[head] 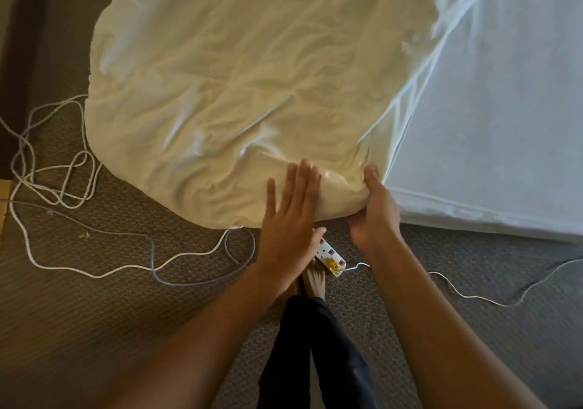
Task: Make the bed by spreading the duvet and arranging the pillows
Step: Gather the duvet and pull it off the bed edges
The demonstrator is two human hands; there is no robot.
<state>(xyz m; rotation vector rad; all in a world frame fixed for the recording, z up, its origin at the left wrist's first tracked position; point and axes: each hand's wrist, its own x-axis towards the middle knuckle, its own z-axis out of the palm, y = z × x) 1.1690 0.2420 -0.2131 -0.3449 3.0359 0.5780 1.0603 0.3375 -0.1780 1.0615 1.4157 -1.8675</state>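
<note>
A cream, creased duvet (239, 87) lies bunched across the upper left, hanging over the carpet and overlapping the white-sheeted mattress (498, 143) on the right. My left hand (291, 216) lies flat with straight fingers against the duvet's near edge. My right hand (375, 207) grips that same edge at the corner beside the mattress, thumb on top and fingers curled underneath. No pillows are in view.
A white power strip (331, 255) lies on the brown carpet (110, 314) right below my hands, by my bare feet (312, 279). Loose white cables (56, 169) loop over the floor at left, and a thin cable (473, 295) runs off right.
</note>
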